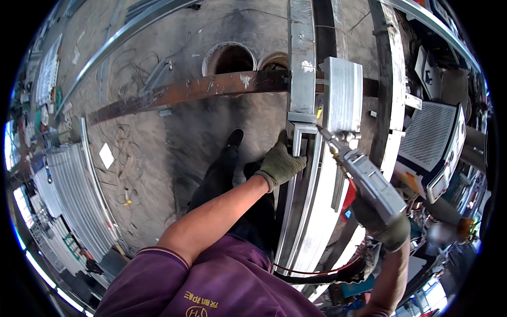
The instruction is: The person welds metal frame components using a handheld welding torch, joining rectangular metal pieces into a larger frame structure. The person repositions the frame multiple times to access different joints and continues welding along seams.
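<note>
My left hand [282, 165], in a grey-green work glove, grips the left edge of a silver metal frame [297, 203] near its far corner, the thumb lying on top. Butted against that corner is the end of a grey square tube [302, 68]. My gloved right hand [391, 230] is closed round the grip of a boxy silver welding gun [372, 179]. The gun slants forward and left, its narrow nozzle close to the frame's corner. Whether the tip touches the metal cannot be seen. My right fingers are partly hidden by the gun's body.
A rusty beam [185, 95] crosses under the work, with a round bucket [228, 59] behind it. A flat silver bar [342, 95] and a long pale beam [392, 79] run alongside. A white perforated machine [430, 140] stands right. Corrugated sheets [79, 190] lie left.
</note>
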### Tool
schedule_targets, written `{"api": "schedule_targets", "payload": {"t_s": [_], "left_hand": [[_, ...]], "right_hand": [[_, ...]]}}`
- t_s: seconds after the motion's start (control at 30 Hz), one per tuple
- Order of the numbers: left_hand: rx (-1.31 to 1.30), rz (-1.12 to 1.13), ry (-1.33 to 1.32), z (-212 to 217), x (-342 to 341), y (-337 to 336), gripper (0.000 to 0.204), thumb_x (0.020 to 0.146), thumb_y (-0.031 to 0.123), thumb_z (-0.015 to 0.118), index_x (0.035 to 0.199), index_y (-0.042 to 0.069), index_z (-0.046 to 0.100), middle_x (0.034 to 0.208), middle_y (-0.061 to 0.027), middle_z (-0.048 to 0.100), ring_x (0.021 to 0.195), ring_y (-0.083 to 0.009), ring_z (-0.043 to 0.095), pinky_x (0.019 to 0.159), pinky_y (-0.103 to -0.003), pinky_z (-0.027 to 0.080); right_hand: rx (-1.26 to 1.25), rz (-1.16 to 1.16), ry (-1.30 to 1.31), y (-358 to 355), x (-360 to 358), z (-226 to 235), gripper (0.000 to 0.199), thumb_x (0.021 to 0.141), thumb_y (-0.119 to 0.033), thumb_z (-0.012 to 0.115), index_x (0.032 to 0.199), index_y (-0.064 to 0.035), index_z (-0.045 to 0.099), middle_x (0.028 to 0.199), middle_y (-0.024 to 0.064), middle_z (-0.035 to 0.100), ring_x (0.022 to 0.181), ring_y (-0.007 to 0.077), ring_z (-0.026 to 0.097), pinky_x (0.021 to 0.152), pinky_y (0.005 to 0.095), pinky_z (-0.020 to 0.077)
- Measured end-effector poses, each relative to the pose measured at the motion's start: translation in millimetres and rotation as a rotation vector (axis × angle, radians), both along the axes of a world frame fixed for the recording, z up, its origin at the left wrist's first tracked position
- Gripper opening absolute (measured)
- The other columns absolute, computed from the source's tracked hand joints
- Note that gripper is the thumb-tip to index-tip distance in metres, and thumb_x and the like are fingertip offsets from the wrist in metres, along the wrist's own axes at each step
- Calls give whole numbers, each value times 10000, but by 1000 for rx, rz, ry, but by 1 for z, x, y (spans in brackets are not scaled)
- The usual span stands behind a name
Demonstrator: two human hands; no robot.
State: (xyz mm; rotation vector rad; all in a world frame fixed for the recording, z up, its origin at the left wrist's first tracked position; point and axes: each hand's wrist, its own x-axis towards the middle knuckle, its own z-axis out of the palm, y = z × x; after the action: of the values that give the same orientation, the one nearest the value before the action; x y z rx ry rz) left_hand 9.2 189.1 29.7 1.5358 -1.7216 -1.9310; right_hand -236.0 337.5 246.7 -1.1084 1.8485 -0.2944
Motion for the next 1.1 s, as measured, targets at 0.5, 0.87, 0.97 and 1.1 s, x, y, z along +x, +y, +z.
{"api": "schedule_targets", "payload": {"t_s": [0.5,0.87,0.97,1.1], "left_hand": [[22,-2,-59,-3,-2,-2,485,969,429,833,1189,40,648,865,-128,795,756,-297,804,738,-440,640],[1,5,-63,-5,1,1,491,951,425,828,1226,60,648,906,-147,808,840,-347,813,770,-483,643],[-124,-12,-99,-8,1,4,492,950,432,822,1217,55,653,891,-153,808,821,-356,811,765,-491,644],[-102,-17,-90,-4,2,2,495,946,453,820,1202,59,663,898,-161,808,830,-373,807,773,-501,643]], "right_hand": [[-63,123,0,-49,29,-25,361,897,-161,859,1200,5,756,830,76,771,719,185,767,691,348,630],[-54,144,3,-59,40,-15,355,888,-130,874,1194,6,754,868,55,774,756,129,748,703,319,617],[-162,323,83,-60,34,-20,353,890,-131,873,1192,6,753,862,52,768,750,133,744,702,319,617],[-136,267,73,-61,38,-17,346,901,-142,865,1192,6,750,849,54,759,740,156,751,696,325,620]]}}
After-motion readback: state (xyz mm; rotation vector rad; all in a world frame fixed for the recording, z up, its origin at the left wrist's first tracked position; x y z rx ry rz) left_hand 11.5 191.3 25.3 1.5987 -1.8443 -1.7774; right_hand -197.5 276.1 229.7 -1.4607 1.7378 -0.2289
